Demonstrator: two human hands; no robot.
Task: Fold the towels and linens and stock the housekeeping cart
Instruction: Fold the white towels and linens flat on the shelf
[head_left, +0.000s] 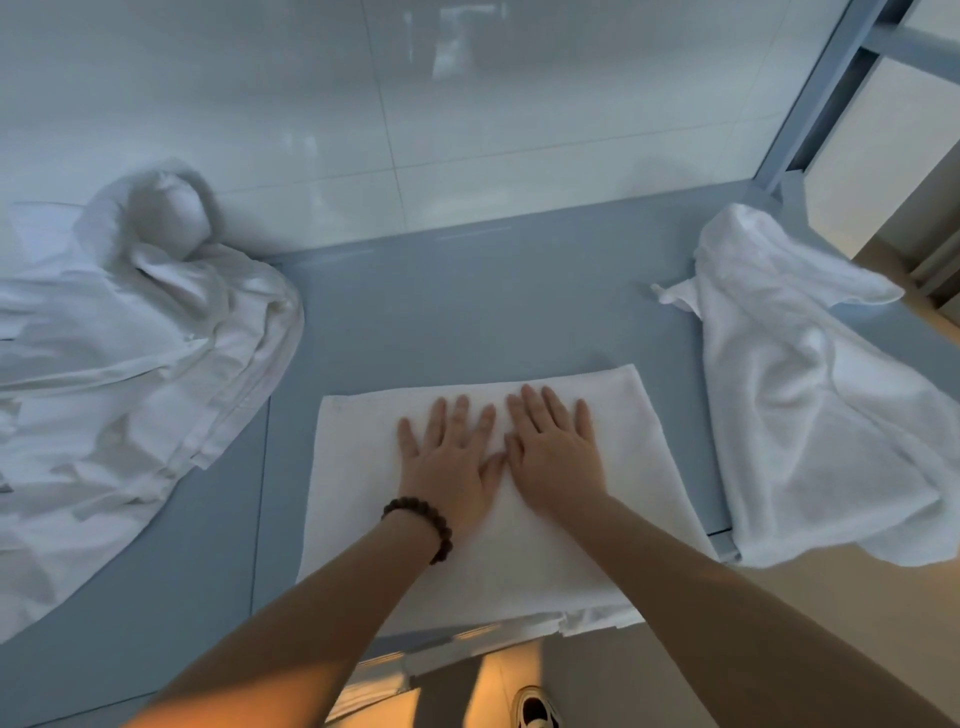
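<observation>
Both hands press flat on a folded white towel (358, 483) at the near edge of the grey tabletop (467, 312).

The left hand (447, 460), with a dark beaded bracelet (422, 525) on its wrist, and the right hand (557, 457) lie side by side on the towel, fingers straight and spread, thumbs almost touching, gripping nothing. A rumpled heap of white linens (130, 364) covers the left side of the tabletop, and a loose white towel (810, 415) lies crumpled along the right side. Both are apart from the folded one. A shoe (535, 713) shows on the floor below.
</observation>
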